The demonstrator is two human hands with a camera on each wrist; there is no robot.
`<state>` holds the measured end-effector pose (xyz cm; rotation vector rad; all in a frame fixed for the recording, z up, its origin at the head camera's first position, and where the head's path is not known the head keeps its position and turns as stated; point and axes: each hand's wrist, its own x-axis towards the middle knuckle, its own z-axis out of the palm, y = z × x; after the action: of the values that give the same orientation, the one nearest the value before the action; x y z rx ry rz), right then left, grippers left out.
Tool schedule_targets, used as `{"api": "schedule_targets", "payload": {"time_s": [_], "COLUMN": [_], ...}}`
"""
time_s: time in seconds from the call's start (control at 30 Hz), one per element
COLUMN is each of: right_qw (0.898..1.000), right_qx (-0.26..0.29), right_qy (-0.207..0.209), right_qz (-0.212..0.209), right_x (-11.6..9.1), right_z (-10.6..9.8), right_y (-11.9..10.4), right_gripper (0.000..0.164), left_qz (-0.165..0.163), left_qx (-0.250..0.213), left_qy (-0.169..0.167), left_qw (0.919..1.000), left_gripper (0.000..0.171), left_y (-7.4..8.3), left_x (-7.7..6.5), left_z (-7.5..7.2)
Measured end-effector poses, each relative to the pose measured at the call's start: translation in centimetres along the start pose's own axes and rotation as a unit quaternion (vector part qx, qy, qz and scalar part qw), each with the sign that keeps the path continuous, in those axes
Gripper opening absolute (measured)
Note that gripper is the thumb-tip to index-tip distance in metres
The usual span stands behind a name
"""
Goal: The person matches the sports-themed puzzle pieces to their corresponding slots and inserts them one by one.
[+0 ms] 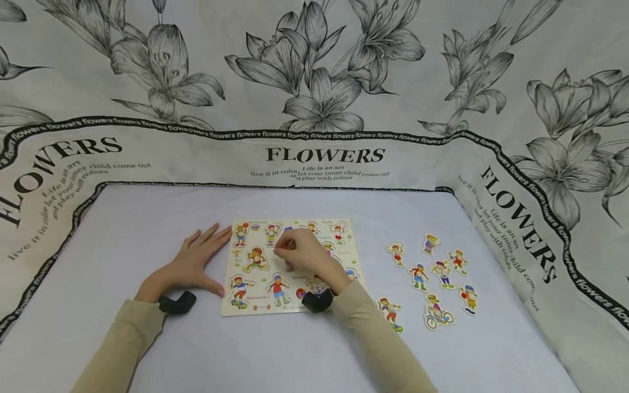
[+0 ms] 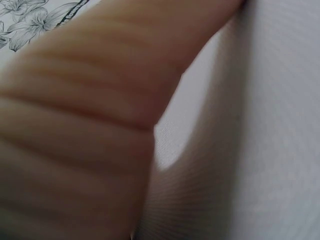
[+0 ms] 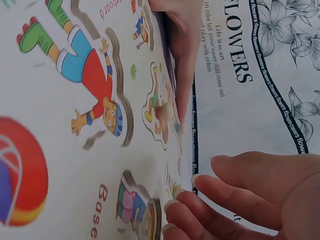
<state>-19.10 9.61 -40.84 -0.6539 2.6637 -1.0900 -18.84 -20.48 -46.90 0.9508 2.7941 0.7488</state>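
A cartoon sports puzzle board [image 1: 262,279] lies flat on the white table. My left hand [image 1: 199,261] rests at its left edge, fingers spread and thumb near the lower left corner. Part of this hand [image 2: 95,110] fills the left wrist view, blurred. Over the board's upper middle, my right hand [image 1: 309,254] hovers with bent fingers. In the right wrist view its thumb and fingers stand apart, and I see nothing between them. A runner piece [image 1: 256,259] sits in the board's left part, a small peg on it. Near the fingertips, a baseball figure [image 3: 137,205] shows in a recess.
Several loose pieces lie right of the board, among them a cyclist piece [image 1: 437,314], a skateboarder piece [image 1: 390,315] and a tennis player piece [image 1: 396,254]. A flower-printed cloth [image 1: 324,158] stands around the table's back and sides.
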Motion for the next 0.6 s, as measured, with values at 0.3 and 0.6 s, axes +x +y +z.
{"api": "schedule_targets", "payload": {"time_s": [0.3, 0.6], "right_qw": [0.999, 0.997], "right_qx": [0.002, -0.001], "right_qy": [0.032, 0.076], "right_qz": [0.004, 0.026], "right_x": [-1.4, -2.4], "right_z": [-1.8, -3.9], "right_y": [1.9, 4.3], "right_gripper": [0.009, 0.011], "left_qz": [0.000, -0.001], "left_qx": [0.000, 0.004], "left_qy": [-0.001, 0.001], "left_qw": [1.0000, 1.0000], "left_gripper": [0.138, 0.137], "left_y": [-0.1, -0.3], "left_x": [0.1, 0.0], "left_z": [0.2, 0.3]}}
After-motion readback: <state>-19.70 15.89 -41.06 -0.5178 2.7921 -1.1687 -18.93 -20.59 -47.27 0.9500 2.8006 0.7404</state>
